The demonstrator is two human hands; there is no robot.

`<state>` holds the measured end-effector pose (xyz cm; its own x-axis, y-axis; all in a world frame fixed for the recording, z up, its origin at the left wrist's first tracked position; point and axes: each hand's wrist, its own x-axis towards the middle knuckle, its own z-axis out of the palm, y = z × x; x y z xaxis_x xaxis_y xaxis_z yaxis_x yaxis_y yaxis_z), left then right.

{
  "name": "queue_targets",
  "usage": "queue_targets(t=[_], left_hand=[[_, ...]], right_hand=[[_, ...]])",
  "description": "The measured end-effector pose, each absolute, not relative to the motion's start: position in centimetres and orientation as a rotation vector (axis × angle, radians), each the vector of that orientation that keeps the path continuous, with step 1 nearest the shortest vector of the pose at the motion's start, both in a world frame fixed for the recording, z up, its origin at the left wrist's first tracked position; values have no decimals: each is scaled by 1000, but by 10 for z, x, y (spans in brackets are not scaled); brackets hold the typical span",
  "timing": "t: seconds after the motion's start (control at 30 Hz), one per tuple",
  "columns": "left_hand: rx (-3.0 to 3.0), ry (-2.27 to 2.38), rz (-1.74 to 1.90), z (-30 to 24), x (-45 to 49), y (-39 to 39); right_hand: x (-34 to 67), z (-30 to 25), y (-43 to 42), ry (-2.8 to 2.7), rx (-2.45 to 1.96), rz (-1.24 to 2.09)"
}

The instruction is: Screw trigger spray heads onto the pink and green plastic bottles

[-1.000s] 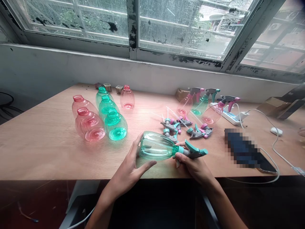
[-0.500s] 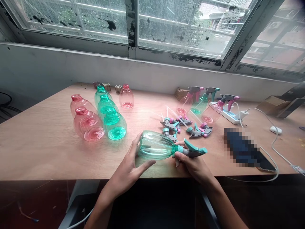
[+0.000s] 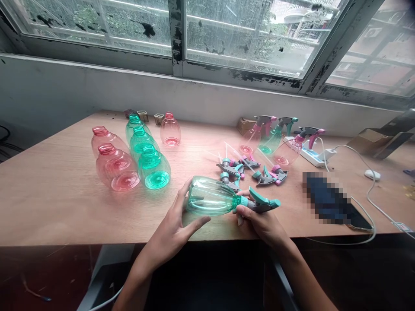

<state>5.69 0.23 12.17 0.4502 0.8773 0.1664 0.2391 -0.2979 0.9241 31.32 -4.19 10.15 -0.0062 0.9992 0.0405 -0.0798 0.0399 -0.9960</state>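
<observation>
A clear green spray bottle (image 3: pixel 212 199) lies on its side near the front edge of the wooden table (image 3: pixel 65 203). My left hand (image 3: pixel 177 226) is wrapped round its base end. My right hand (image 3: pixel 262 222) grips the grey and teal trigger head (image 3: pixel 261 204) at the bottle's neck. Just behind lie several loose trigger heads (image 3: pixel 249 170) in teal and pink.
Empty pink and green bottles (image 3: pixel 132 157) lie in rows at the left. Three assembled spray bottles (image 3: pixel 275 138) lie at the back right by a power strip (image 3: pixel 311 157). A blurred phone (image 3: pixel 330 203) with a white cable, a mouse (image 3: pixel 371 174) and a cardboard box (image 3: pixel 372 142) sit right.
Both hands keep the bottle and trigger head in nearly the same place; the view has shifted slightly. The right fingers have moved a little round the neck.
</observation>
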Motion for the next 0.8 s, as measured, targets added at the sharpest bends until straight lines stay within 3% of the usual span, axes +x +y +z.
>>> queue_targets(t=[0.8], left_hand=[[1828, 967, 872, 123, 57, 3]], right_hand=[[314, 101, -42, -1159, -1111, 1242]])
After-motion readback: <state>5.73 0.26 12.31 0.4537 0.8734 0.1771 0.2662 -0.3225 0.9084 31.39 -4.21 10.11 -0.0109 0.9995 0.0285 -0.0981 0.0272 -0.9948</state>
